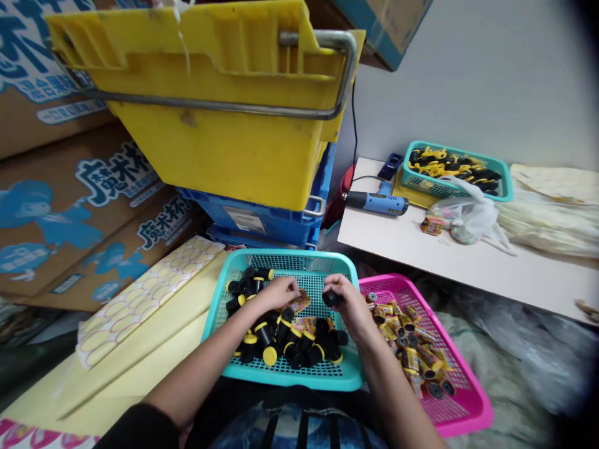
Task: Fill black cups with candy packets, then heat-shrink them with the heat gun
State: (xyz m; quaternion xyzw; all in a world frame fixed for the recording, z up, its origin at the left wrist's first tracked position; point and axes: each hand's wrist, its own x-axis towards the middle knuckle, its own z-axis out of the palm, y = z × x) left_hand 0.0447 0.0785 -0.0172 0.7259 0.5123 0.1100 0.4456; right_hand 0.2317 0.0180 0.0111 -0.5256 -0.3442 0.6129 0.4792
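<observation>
Cylinders (410, 360) in the pink basket (469, 426) look finished, bare canisters (264, 335) in the turquoise basket (290, 376) seem left, left hand (282, 292) pinching a wrapper (302, 301), right hand (349, 298) a black cylinder (332, 299).

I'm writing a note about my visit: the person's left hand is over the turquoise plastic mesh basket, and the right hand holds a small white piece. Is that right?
Not quite: the small piece in the right hand is black, as the head view shows. The left hand is indeed over the turquoise plastic mesh basket.

Orange wrapper (303, 302), print seemingly blurred
</observation>
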